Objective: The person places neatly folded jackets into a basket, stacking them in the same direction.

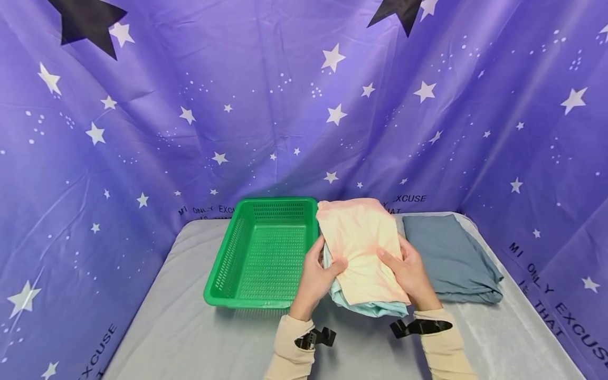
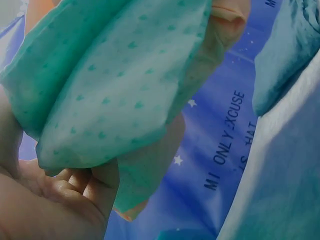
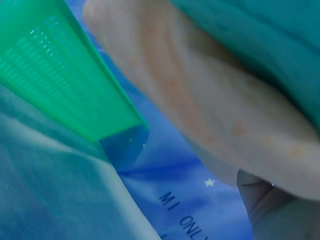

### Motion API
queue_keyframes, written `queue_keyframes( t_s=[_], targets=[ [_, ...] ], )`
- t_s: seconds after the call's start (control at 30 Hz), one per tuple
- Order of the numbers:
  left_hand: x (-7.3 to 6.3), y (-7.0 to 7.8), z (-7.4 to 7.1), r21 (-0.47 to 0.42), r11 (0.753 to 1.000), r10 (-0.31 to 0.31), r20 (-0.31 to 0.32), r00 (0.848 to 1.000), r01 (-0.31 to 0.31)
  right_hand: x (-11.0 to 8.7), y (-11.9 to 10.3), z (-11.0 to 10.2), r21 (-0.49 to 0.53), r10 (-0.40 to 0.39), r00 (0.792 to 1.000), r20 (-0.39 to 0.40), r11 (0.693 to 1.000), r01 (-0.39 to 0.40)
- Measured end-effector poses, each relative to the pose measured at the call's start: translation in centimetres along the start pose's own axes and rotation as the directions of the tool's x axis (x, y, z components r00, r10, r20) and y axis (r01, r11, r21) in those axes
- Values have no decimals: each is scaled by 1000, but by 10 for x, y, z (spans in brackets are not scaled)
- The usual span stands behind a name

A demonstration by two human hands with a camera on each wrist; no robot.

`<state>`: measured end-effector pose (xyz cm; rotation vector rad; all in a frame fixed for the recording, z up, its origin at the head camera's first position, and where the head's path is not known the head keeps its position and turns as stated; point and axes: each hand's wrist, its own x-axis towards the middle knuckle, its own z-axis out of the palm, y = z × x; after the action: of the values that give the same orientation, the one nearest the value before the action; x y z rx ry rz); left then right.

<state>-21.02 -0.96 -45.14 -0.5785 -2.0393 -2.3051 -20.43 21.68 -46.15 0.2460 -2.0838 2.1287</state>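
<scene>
Both hands hold a folded cloth between them above the table. Its upper face point(image 1: 361, 248) is pale yellow and pink, and a mint-green layer point(image 1: 377, 309) shows below it. The left hand point(image 1: 315, 279) grips the left edge, thumb on top and fingers underneath. On the opposite edge the right hand point(image 1: 412, 272) grips the same way. From the left wrist view, the mint underside point(image 2: 120, 95) carries small darker green marks, with the left fingers curled at its corner. In the right wrist view the pale pink part point(image 3: 190, 100) hides most of the right hand.
A green perforated plastic basket point(image 1: 263, 304) stands to the left of the cloth. To the right lies a folded blue-grey cloth point(image 1: 446, 258). A light grey cover lies over the table point(image 1: 190, 338). Purple curtains point(image 1: 285, 105) with stars close off the back and sides.
</scene>
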Motion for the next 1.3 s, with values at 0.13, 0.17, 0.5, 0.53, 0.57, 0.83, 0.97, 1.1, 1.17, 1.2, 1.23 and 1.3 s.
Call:
queue_keyframes(
  t_s=[0.13, 0.17, 0.5, 0.53, 0.57, 0.83, 0.97, 1.1, 1.17, 1.2, 1.23, 1.3],
  targets=[
    [1, 5, -9, -4, 1000, -6, 19, 1000, 6, 4, -3, 7, 15, -16, 1000, 22, 1000, 16],
    [1, 6, -11, -4, 1000, -7, 21, 1000, 7, 6, -4, 9, 15, -22, 999, 26, 1000, 21],
    [3, 20, -29, 45, 998, -32, -11, 999, 33, 14, -12, 28, -17, -35, 999, 39, 999, 35],
    [4, 21, -30, 51, 998, -31, -17, 999, 32, 15, -13, 29, -24, -38, 999, 39, 999, 39],
    [4, 22, -32, 57, 998, -30, -22, 999, 31, 16, -15, 31, -38, -43, 998, 40, 998, 44],
    [7, 33, -45, 71, 996, -42, -50, 998, 46, 24, -23, 45, -41, -51, 997, 65, 998, 54],
    [8, 38, -52, 63, 997, -51, -57, 997, 54, 28, -26, 52, -47, -57, 994, 88, 997, 61],
    [8, 41, -61, 82, 994, -62, -64, 996, 67, 31, -30, 58, -58, -56, 991, 125, 996, 64],
    [8, 43, -66, 89, 993, -66, -67, 996, 71, 32, -32, 60, -55, -55, 987, 151, 996, 64],
    [8, 44, -68, 90, 993, -67, -66, 996, 73, 33, -33, 61, -53, -55, 985, 163, 997, 65],
    [8, 45, -71, 89, 994, -62, -62, 996, 67, 33, -33, 62, -50, -56, 983, 176, 997, 66],
    [8, 48, -75, 89, 994, -57, -57, 997, 62, 35, -35, 65, -44, -61, 978, 199, 997, 71]
  ],
)
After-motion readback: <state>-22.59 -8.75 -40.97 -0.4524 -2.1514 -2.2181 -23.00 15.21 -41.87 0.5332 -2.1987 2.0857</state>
